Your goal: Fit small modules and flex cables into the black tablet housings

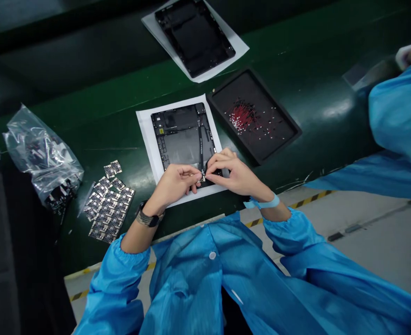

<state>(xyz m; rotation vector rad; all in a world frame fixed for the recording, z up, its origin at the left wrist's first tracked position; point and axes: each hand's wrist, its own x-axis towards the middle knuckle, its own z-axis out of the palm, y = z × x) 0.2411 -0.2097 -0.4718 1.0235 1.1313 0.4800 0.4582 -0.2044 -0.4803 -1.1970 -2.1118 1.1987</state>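
The left hand (172,184) and right hand (231,172) close on the end of a ribbon cable (201,144), their fingers partly hiding it. The cable lies on a black tablet frame (182,135) on white paper (145,139). Farther off, a black tray (282,125) holds tiny red-and-silver parts, too small to identify.

green belt (121,135) w/ pcbs (109,209), tray (282,125), bag (34,149)
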